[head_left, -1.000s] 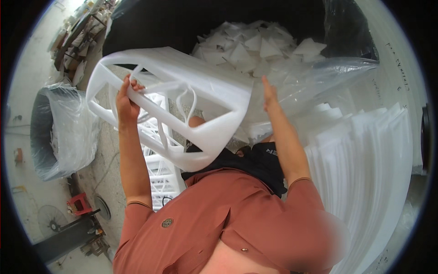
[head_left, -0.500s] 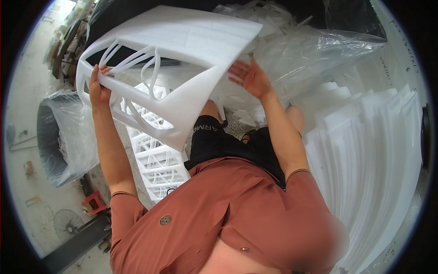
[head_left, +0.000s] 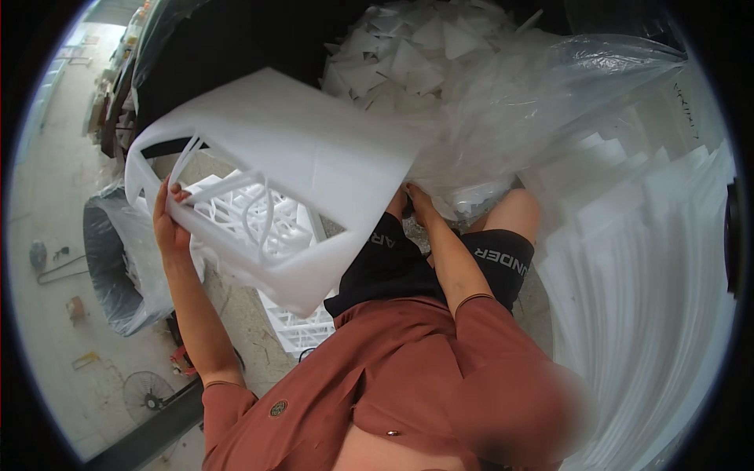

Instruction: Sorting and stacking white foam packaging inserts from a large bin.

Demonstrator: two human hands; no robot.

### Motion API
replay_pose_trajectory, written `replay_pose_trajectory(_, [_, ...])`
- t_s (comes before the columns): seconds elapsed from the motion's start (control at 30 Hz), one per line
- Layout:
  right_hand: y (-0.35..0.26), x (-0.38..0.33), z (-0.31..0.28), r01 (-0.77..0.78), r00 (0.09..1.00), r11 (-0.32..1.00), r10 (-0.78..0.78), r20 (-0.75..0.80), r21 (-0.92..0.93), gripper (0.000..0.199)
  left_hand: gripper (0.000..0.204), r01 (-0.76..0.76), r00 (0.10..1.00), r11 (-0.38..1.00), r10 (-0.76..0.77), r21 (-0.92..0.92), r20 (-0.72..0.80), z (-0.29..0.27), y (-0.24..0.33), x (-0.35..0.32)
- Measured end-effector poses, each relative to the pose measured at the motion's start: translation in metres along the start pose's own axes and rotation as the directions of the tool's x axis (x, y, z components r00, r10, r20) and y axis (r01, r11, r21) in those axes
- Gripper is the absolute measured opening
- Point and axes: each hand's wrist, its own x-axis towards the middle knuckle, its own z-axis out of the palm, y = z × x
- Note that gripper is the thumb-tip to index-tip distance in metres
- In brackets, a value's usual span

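I hold a large white foam sheet with cut-out slots, raised in front of me and bent over at the top. My left hand grips its slotted left edge. My right hand sits under the sheet's right lower corner, mostly hidden by it; its hold is unclear. Below the sheet lies a stack of similar slotted foam pieces on the floor.
A clear plastic bag full of white foam scraps is ahead. A tall stack of white foam sheets fills the right side. A plastic-lined bin stands at the left, with a small fan on the concrete floor.
The foam sheet has swung and flattened toward me, its solid face now showing. My right hand dropped from the sheet's right edge to beneath its lower corner. My left hand moved lower.
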Motion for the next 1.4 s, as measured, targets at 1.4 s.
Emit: replay_pose_trajectory(1.4, [-0.025, 0.218, -0.064, 0.305, 0.909, 0.873, -0.386, 0.157, 0.381, 0.042, 0.056, 0.544, 0.834, 0.662, -0.359, 0.515, -0.419, 0.066, -0.283, -0.084])
